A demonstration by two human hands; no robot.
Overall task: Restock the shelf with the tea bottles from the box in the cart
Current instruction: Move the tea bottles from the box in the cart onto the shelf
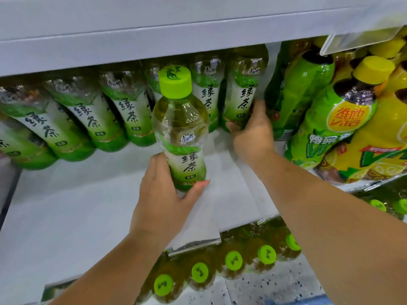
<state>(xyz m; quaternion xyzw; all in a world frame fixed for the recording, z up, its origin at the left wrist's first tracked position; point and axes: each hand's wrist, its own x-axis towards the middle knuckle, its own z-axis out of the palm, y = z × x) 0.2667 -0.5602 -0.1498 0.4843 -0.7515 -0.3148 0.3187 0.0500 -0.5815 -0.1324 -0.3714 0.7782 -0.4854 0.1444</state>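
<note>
Head view: the left hand (pixel 163 194) grips the lower labelled part of a clear plastic green-tea bottle with a lime-green cap (pixel 180 128), thumb on the right of the label. The bottle is upright, its base at or just above the pale grey shelf (pixel 66 205). The right hand (pixel 253 130) reaches deeper, fingers curled round the base of the rightmost green-tea bottle in the back row (pixel 242 95); the fingertips are hidden, so the grip looks firm but is partly unseen. More matching bottles (pixel 88 119) line the back to the left. Yellow-capped green and yellow bottles (pixel 330 119) stand just right of that hand. Green-capped bottles (pixel 233 260) fill the shelf below.
</note>
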